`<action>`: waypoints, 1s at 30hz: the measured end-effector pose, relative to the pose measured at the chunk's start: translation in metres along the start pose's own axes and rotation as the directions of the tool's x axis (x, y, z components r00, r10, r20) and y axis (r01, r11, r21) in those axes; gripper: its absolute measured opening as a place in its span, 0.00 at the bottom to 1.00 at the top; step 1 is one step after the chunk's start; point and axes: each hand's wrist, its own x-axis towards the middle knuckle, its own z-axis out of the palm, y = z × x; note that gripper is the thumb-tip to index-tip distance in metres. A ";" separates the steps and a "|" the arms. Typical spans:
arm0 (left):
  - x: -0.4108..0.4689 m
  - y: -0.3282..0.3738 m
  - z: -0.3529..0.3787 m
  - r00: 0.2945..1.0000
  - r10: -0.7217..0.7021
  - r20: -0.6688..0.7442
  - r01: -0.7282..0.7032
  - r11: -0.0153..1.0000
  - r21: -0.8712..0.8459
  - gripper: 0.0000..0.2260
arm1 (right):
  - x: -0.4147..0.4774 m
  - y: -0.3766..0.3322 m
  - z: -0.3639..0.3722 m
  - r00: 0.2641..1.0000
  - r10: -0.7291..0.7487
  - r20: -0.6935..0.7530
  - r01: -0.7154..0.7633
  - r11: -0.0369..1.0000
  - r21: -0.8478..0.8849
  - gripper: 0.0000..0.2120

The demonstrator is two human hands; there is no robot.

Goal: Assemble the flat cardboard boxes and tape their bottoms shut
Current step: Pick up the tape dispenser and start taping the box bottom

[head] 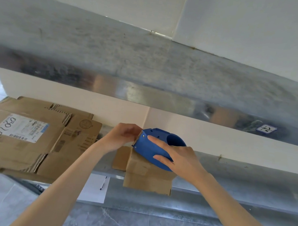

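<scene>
A small cardboard box [146,175] stands on the metal shelf [229,181], with one flap sticking out to its left. On top of it rests a blue tape dispenser [151,148], gripped by my right hand [178,159] with the fingers spread over its side. My left hand [123,136] is at the dispenser's toothed cutter end, its fingers curled and pinching there; the tape itself is too thin to make out.
A stack of flattened cardboard boxes [23,135] with a white shipping label lies on the shelf to the left. A white sheet of paper [95,188] with a pen hangs over the shelf's front edge. Another metal shelf [149,66] runs overhead. Grey tiled floor lies below.
</scene>
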 end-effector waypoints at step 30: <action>-0.035 -0.022 0.035 0.939 0.144 -0.311 -0.155 0.988 -0.010 0.44 | -0.008 0.017 -0.026 0.997 0.034 0.076 -0.042 0.993 0.110 0.31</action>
